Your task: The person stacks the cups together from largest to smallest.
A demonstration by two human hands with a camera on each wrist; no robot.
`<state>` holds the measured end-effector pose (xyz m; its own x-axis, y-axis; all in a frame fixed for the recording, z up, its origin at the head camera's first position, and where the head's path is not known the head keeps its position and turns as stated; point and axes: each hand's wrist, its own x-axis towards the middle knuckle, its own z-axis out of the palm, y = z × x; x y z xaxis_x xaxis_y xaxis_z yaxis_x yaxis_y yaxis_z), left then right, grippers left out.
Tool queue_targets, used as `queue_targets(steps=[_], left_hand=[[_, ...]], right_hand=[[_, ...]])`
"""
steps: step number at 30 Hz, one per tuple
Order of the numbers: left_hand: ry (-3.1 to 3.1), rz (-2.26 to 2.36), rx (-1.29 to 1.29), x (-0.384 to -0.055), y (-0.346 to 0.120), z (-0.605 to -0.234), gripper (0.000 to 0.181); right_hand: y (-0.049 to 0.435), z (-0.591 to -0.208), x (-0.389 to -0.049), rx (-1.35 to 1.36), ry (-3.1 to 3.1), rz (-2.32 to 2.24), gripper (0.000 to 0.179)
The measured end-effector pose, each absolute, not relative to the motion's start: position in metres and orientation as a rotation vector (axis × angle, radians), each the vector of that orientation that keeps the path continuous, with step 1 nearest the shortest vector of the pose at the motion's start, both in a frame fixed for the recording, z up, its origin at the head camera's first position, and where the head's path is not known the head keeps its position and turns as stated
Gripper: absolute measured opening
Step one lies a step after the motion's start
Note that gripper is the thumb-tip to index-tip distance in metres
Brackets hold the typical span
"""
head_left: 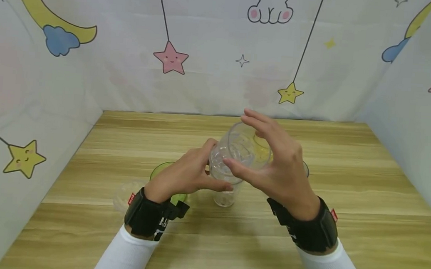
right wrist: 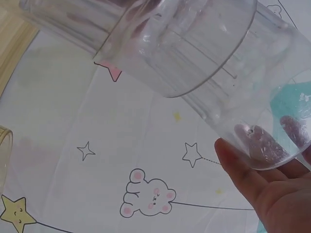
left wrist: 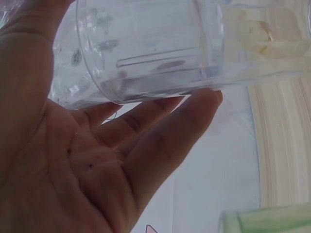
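My left hand (head_left: 186, 170) curls its thumb and fingers around a clear cup (head_left: 219, 162) in the middle of the head view. A second clear cup (head_left: 243, 132), tilted, sits partly inside the first, as the right wrist view also shows. My right hand (head_left: 281, 164) grips this upper cup near its outer end, thumb on the near side and fingers (right wrist: 243, 170) on the far side. Beneath the held cups, a narrower clear part (head_left: 224, 198) shows over the table. Where the cups overlap, their edges are hard to separate.
A green cup (head_left: 160, 169) stands behind my left wrist, with a clear object (head_left: 122, 197) left of it. A yellow cup (head_left: 262, 149) is partly covered by the right hand; another rim (head_left: 306, 169) peeks out behind it. Printed cloth walls (head_left: 211, 88) enclose the wooden table (head_left: 347, 181).
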<state>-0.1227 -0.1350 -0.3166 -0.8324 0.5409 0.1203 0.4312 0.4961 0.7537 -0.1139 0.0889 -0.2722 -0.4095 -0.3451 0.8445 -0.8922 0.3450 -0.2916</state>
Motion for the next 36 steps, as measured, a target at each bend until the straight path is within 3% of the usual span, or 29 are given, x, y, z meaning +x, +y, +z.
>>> queue_targets(steps=[11, 18, 36], left_hand=[[2.594, 1.263, 0.842, -0.122, -0.135, -0.317, 0.09], [2.626, 1.241, 0.916, -0.121, -0.134, -0.316, 0.08], [2.574, 1.295, 0.899, -0.124, -0.131, -0.315, 0.08]], right_hand=[[0.081, -0.278, -0.12, 1.135, -1.862, 1.081, 0.07], [0.075, -0.287, -0.124, 1.193, -1.979, 1.074, 0.076], [0.085, -0.285, -0.124, 1.179, -2.102, 1.084, 0.093]])
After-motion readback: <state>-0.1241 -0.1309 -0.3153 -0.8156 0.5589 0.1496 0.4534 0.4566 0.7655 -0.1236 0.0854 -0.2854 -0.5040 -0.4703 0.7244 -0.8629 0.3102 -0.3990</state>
